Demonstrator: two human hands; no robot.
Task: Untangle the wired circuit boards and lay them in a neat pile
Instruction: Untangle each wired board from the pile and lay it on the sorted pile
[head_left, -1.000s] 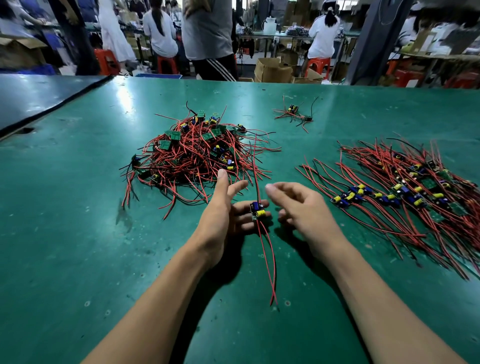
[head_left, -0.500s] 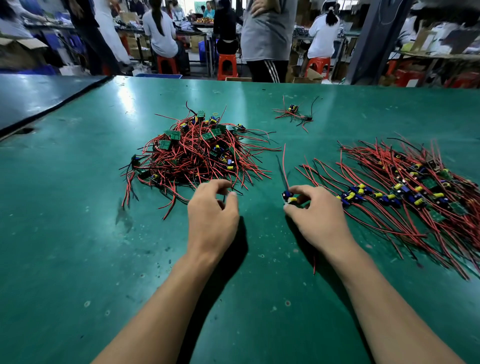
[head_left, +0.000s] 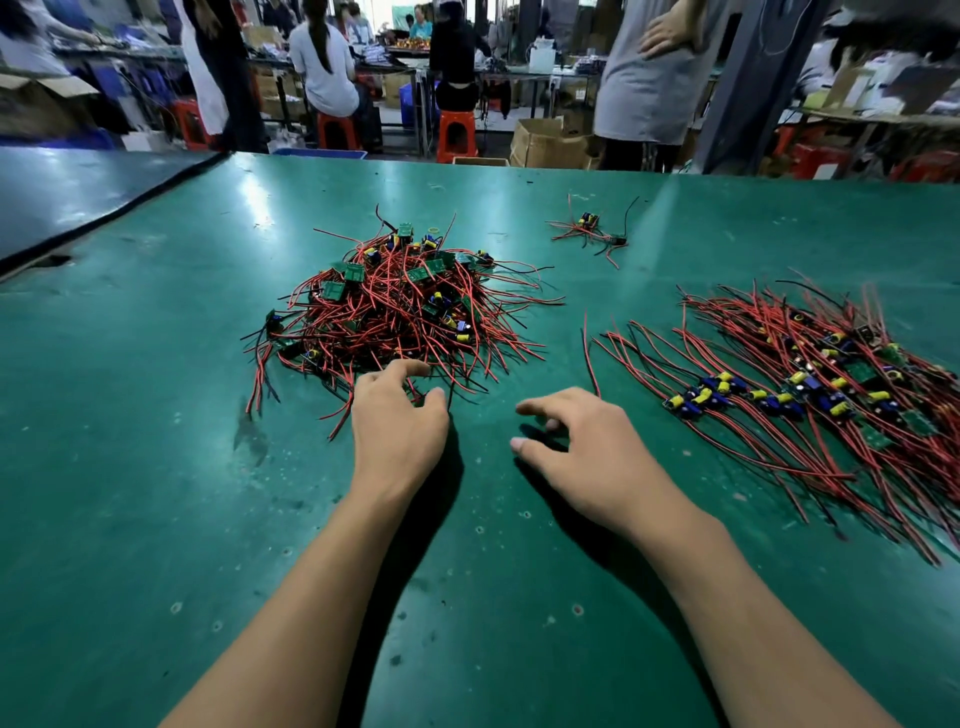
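Tangled heap (head_left: 395, 306) of wired boards mid-table, wires splayed every way, no single axis. Left hand (head_left: 397, 423) nearer, heap straight ahead, fingertips (head_left: 413, 366) curled into near edge; pinching wire or not, cannot tell. Right hand (head_left: 587, 441) loosely curled, empty, over table (head_left: 156, 467) between heap and neat pile (head_left: 805, 400) at right, wires there slanting far-left to near-right

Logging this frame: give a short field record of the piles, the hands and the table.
tangled heap: red-wired boards, mid-table, unsorted
neat pile: boards in rows, wires roughly parallel, at right
stray cluster: few boards, far side, apart from both
left hand: at heap's near edge, fingers curled, grip unclear
right hand: between heap and pile, loosely curled, holds nothing
table: green mat surface
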